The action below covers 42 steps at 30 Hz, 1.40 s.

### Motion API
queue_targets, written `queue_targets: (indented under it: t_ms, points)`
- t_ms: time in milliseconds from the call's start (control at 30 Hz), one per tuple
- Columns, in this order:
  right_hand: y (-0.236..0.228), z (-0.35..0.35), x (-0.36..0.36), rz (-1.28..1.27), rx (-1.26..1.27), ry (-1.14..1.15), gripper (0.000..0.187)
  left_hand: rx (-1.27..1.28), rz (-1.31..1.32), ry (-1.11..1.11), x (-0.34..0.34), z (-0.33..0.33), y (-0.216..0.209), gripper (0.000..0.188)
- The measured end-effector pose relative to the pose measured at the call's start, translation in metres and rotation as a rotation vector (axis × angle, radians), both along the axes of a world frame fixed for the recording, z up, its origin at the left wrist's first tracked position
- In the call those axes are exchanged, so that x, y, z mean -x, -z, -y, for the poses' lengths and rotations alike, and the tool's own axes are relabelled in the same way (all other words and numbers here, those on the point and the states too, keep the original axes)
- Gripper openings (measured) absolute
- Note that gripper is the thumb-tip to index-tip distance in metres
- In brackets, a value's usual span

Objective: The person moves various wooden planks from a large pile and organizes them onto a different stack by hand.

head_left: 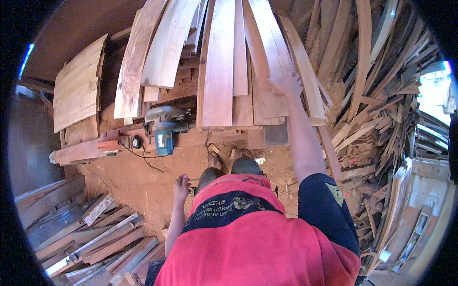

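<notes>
My right arm reaches forward. My right hand [286,86] is closed across a pale wooden plank [274,47], the thumb toward its left edge and the fingers toward its right. That plank lies on a stack with several other long boards. My left hand [182,185] hangs low beside my left thigh, its fingers loosely bent and apart, with nothing visible in them. Ahead of it a blue circular saw [164,140] rests on a wooden beam [81,153], close to the left ends of the boards.
An orange-handled tool [109,145], a small round black object [137,141] and a dark cord [145,158] lie by the saw. Offcuts [107,238] fill the lower left. Scrap wood [377,128] piles up on the right. A panel of joined boards [78,86] stands far left.
</notes>
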State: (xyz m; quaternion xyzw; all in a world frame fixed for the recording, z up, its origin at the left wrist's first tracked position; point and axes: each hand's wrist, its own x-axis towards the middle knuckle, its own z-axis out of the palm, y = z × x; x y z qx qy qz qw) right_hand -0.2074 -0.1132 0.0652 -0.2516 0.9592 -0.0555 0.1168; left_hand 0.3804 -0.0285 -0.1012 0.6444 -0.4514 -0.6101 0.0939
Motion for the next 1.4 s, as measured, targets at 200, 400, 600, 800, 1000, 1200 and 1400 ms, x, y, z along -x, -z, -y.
queue_targets:
  t_ms: [200,400,600,800,1000,1200,1400]
  points:
    - [0.007,-0.002,-0.016,-0.05,-0.011,-0.025,0.119,0.194,-0.065,0.15,0.028,0.024,-0.025,0.041]
    - [0.0,-0.009,-0.031,-0.027,0.003,-0.052,0.116,0.757,-0.062,0.337,0.105,0.071,-0.103,0.042]
    - [0.026,-0.019,-0.033,-0.139,0.081,-0.108,0.116,1.154,0.166,0.56,0.209,0.123,-0.159,0.073]
    - [0.018,-0.018,-0.042,-0.186,0.041,-0.099,0.115,1.01,0.463,0.701,0.282,0.142,-0.159,0.111]
    - [0.008,-0.014,-0.059,-0.205,0.068,-0.101,0.114,0.829,0.609,0.775,0.29,0.145,-0.17,0.116]
    - [0.022,-0.02,-0.052,-0.275,0.049,-0.099,0.112,0.762,0.432,0.675,0.265,0.165,-0.213,0.118]
    - [0.02,-0.019,-0.055,-0.289,0.072,-0.127,0.109,1.016,0.079,0.569,0.222,0.189,-0.194,0.102]
